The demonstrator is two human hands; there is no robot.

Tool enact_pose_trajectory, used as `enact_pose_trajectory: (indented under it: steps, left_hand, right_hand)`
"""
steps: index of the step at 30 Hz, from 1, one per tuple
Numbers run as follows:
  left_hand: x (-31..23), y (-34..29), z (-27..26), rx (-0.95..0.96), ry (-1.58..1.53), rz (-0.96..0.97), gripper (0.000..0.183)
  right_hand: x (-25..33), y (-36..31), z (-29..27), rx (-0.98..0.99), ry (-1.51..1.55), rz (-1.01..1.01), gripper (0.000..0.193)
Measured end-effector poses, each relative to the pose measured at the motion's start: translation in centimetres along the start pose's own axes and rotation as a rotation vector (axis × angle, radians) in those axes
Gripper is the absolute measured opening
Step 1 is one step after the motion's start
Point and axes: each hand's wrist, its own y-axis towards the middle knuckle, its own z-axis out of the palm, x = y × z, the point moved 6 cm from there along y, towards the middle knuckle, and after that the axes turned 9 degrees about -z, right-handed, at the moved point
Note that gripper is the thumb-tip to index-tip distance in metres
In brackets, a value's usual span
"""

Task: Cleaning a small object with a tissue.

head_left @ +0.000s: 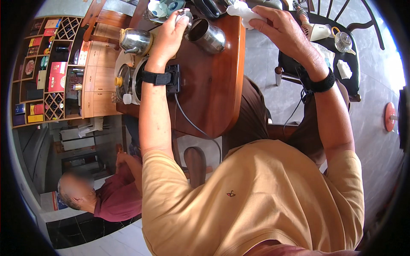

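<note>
While the left hand (168,37) held a small steel piece (184,17), perhaps a lid, between thumb and fingers, the right hand (282,32) pinched a white tissue (243,13) narrowly by its end, over the right edge of the bench (205,85). The steel pot (209,36) sat on the bench near that edge, between the hands; whether the left hand touched it could not be told.

The tissue was probably soft, very light and easily torn, best held by a bunched fold. The steel piece would likely have been stiff and smooth, slippery if wet, and safest by its rim. The pot seemed rigid, and its round wall offered the fullest hold.

In looks, the tissue was crumpled; the steel piece was shiny, partly hidden by fingers; the pot was cylindrical and polished, with a dark mouth.
</note>
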Motion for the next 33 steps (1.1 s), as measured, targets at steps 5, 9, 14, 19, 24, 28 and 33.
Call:
enact_pose_trajectory:
  steps: [5, 9, 14, 19, 24, 28, 33]
  left_hand:
    - [-1.6, -1.1, -2.3, -0.096, -0.601, -0.169, 0.04]
    - [-9.8, -3.2, -0.7, 0.152, -0.939, -0.111, 0.048]
    - [-11.1, -4.1, 5.4, 0.413, -1.197, -0.188, 0.052]
    - [-11.4, -3.3, 12.6, 0.544, -1.418, -0.216, 0.043]
    - [-10.8, -1.4, 18.1, 0.546, -1.516, -0.289, 0.043]
    - [-9.4, -0.7, 21.0, 0.572, -1.644, -0.34, 0.039]
    - [-8.6, -0.5, 22.4, 0.594, -1.635, -0.396, 0.039]
  right_hand:
    - [0.0, -0.2, -0.4, 0.014, 0.016, 0.061, 0.029]
    - [-0.7, -0.4, -1.1, -0.133, 0.067, 0.062, 0.027]
    - [0.7, 0.7, -3.0, -0.221, 0.171, 0.095, 0.023]
    - [-0.1, 0.0, -5.2, -0.272, 0.341, 0.258, 0.024]
    - [-3.0, -0.9, -7.0, -0.368, 0.206, 0.168, 0.028]
    - [-2.2, -0.6, -7.7, -0.143, 0.11, 0.496, 0.028]
    - [-3.2, 0.7, -6.3, -0.042, -0.259, -0.109, 0.023]
